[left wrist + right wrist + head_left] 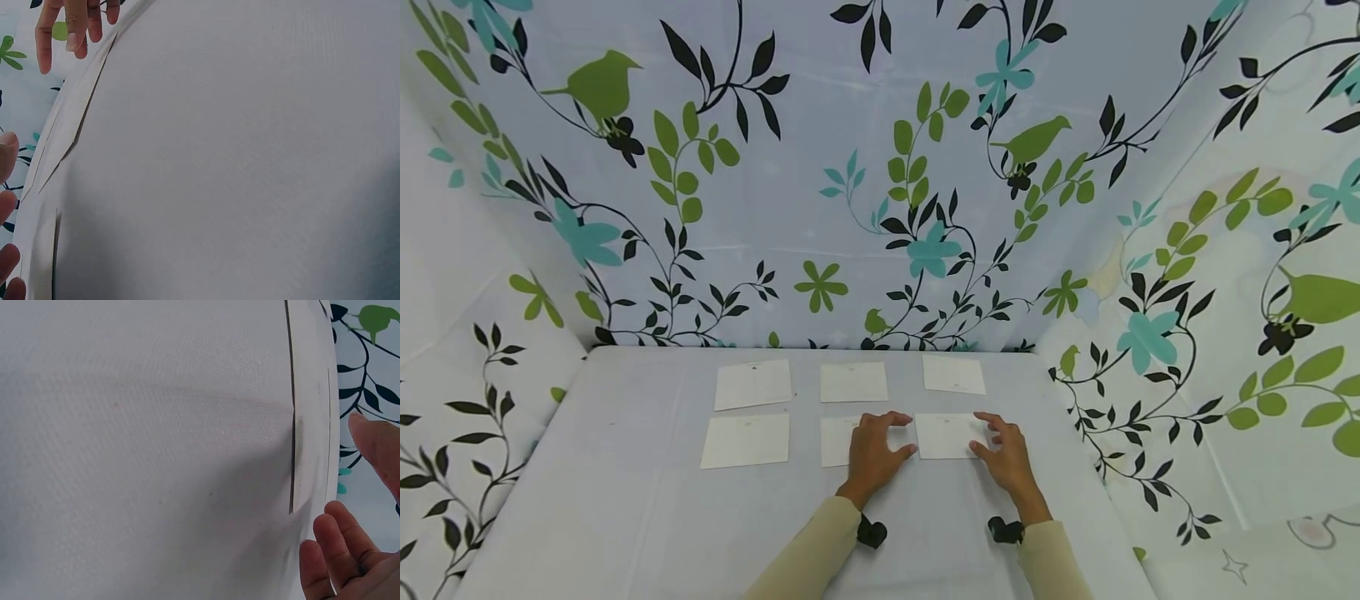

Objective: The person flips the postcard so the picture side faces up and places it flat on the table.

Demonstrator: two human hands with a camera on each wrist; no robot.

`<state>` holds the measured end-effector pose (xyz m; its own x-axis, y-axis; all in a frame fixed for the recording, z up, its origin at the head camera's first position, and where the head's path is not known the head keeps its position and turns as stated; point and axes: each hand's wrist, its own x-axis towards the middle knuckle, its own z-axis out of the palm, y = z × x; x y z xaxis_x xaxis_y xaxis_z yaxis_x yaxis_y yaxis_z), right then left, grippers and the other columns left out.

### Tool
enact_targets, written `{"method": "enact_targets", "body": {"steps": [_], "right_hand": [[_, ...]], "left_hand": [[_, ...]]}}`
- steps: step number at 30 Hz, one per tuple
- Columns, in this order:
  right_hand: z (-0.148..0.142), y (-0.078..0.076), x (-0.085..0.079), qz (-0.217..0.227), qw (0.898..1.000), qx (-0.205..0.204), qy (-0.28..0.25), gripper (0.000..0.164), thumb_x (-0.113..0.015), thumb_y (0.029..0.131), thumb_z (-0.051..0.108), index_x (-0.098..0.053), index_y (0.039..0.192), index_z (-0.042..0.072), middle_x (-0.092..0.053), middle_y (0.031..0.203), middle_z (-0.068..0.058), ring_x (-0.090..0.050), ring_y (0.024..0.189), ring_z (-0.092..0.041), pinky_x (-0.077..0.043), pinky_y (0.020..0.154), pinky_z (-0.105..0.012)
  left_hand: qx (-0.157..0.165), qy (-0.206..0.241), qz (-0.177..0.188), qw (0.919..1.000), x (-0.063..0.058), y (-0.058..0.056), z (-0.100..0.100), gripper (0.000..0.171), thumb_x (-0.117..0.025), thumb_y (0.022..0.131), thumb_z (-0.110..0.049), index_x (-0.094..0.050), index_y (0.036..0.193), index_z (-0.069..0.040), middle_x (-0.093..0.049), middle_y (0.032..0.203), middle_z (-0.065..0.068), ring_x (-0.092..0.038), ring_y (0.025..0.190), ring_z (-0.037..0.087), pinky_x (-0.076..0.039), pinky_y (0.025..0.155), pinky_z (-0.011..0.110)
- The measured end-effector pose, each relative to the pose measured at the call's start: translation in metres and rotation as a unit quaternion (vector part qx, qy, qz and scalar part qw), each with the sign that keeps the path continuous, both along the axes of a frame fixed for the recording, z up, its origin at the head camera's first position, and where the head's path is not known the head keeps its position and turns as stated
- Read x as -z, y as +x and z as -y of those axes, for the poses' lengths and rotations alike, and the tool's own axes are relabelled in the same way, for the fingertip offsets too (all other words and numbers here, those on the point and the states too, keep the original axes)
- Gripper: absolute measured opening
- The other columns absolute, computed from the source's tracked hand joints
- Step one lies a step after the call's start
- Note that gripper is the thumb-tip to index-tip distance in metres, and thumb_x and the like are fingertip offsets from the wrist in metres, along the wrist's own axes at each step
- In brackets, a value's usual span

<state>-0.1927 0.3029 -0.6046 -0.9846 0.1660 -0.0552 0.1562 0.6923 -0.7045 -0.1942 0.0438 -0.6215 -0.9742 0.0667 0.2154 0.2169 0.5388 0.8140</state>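
Observation:
White paper cards lie in two rows on the white-covered table. The front right card (946,437) is between my two hands in the head view. My left hand (877,454) hovers over the right part of the front middle card (835,442), thumb and fingers spread in a loose curve. My right hand (1006,457) is at the right edge of the front right card, its fingers likewise parted. Neither hand holds anything. In the right wrist view, the fingers (331,544) stay apart from the card (300,456). Small faint marks on the cards are too small to read.
Behind are the back left card (753,384), back middle card (853,382) and back right card (953,374). The front left card (746,442) lies beside the front middle one. A patterned cloth (820,167) hangs behind the table (647,500) and along its sides.

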Motion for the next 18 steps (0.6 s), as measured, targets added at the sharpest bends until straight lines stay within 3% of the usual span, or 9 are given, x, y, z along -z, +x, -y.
{"method": "enact_targets", "body": {"steps": [8,18], "right_hand": [[0.000,0.001,0.005,-0.001,1.000,0.024,0.005,0.059,-0.082,0.090,0.006,-0.065,0.144,0.021,-0.060,0.136,-0.020,-0.056,0.116,-0.034,-0.046,0.091,-0.045],[0.003,-0.004,0.010,0.002,1.000,0.027,0.017,0.059,-0.082,0.090,0.006,-0.065,0.144,0.021,-0.058,0.137,-0.019,-0.054,0.117,-0.034,-0.047,0.096,-0.048]], "left_hand": [[-0.010,-0.025,-0.010,0.9996,0.014,-0.005,-0.011,0.049,-0.096,0.077,-0.023,-0.078,0.122,-0.023,-0.078,0.124,-0.004,-0.060,0.111,0.023,-0.044,0.092,0.044],[-0.010,-0.065,-0.038,0.9971,0.015,-0.009,-0.021,0.048,-0.098,0.074,-0.024,-0.079,0.118,-0.025,-0.080,0.119,-0.005,-0.059,0.106,0.021,-0.040,0.087,0.039]]}}
